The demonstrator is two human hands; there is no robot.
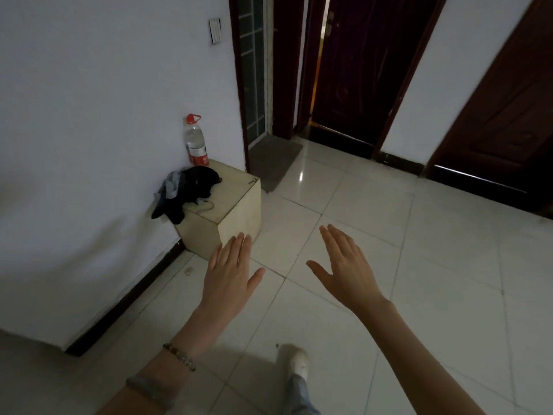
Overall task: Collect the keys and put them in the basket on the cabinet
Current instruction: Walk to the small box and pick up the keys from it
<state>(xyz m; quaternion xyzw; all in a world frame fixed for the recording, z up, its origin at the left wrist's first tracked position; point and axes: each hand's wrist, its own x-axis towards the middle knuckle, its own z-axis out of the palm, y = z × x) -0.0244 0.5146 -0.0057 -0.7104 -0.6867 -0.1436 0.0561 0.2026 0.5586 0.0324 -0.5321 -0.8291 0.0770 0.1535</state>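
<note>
My left hand (232, 272) and my right hand (347, 266) are stretched out flat in front of me over the tiled floor, palms down, fingers extended, both holding nothing. A small metallic object (252, 181), possibly keys, lies at the far right corner of a low beige box cabinet (239, 211) against the left wall; it is too small to identify. No basket is in view. The cabinet stands just beyond my left fingertips.
On the cabinet sit a water bottle with a red cap (196, 142), a heap of black and grey clothing (187, 190) and a white cord (206, 205). A grey doormat (275, 160) lies before a glass door. Dark wooden doors (353, 70) stand ahead. My shoe (297, 362) is below.
</note>
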